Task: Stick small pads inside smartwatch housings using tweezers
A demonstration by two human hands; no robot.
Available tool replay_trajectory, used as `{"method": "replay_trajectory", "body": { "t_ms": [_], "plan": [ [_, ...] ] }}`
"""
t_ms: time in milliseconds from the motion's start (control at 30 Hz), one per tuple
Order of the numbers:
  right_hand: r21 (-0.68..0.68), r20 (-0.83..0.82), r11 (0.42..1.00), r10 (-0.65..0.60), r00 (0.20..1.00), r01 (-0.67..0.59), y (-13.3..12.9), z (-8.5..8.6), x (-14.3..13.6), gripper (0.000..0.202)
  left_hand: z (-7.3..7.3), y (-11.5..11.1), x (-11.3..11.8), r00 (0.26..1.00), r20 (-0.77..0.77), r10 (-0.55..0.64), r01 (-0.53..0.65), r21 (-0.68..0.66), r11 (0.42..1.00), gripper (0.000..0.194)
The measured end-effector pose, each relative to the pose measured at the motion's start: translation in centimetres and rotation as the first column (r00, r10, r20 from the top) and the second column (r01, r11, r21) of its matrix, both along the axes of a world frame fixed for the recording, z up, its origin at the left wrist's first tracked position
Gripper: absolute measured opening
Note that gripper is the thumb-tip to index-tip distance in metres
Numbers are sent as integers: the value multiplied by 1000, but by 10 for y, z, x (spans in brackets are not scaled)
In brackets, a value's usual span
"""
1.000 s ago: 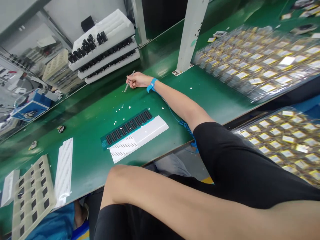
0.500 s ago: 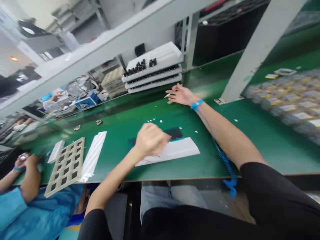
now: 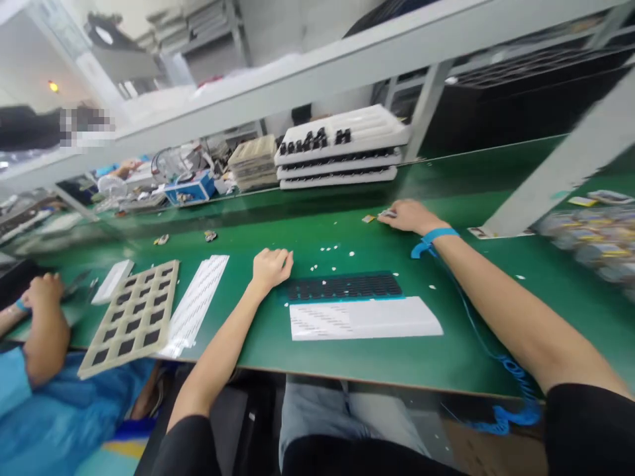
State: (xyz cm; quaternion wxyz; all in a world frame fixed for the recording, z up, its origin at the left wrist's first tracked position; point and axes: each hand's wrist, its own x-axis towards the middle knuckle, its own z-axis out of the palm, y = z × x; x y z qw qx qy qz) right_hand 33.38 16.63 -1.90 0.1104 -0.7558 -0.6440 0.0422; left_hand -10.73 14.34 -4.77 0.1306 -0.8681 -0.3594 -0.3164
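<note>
My left hand [image 3: 272,268] rests on the green table with its fingers curled, left of a black strip [image 3: 347,287] of small parts. Farther back on the right, my right hand [image 3: 409,217], with a blue wrist strap, pinches a small pale part [image 3: 387,213] at its fingertips. A small yellow piece [image 3: 368,219] lies just left of those fingertips. Nearer to me than the black strip is a white sheet of labels [image 3: 367,319]. Small white scraps [image 3: 352,254] are scattered behind the strip.
Stacked white trays [image 3: 342,152] stand at the back. A beige tray [image 3: 171,277] and white strips [image 3: 198,301] lie left, beside a co-worker's hands [image 3: 43,291]. A shelf post [image 3: 555,165] and many clear-cased parts [image 3: 595,238] are at right.
My left hand has moved left, off the white sheet and black strip. My right hand has come down to the table and its fingers have closed on a small part. The view has shifted.
</note>
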Motion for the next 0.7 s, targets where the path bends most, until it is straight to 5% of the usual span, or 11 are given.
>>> {"method": "replay_trajectory", "body": {
  "t_ms": [133, 267, 400, 500, 567, 700],
  "plan": [
    [-39, 92, 990, -132, 987, 136, -13, 1, -21, 41, 4, -3, 9, 1000, -24, -5, 3, -80, 997, 46],
    [17, 116, 994, -109, 987, 108, -36, 17, -41, 41, 7, -13, 17, 998, -24, -52, 49, -93, 994, 49],
    [104, 92, 990, 86, 992, -96, -87, 26, -81, 46, 10, -40, 27, 991, 14, -131, 132, -82, 988, 44],
    [83, 14, 946, 312, 950, -312, -128, 22, -122, 50, 11, -64, 36, 952, 187, -242, 267, -122, 956, 45],
    [71, -53, 910, 411, 910, -408, -149, 16, -146, 50, 12, -78, 41, 882, 342, -325, 423, -269, 865, 50],
    [136, -157, 876, 480, 863, -462, -170, 7, -170, 50, 13, -96, 48, 763, 607, -224, 640, -658, 397, 46]
  ]
}}
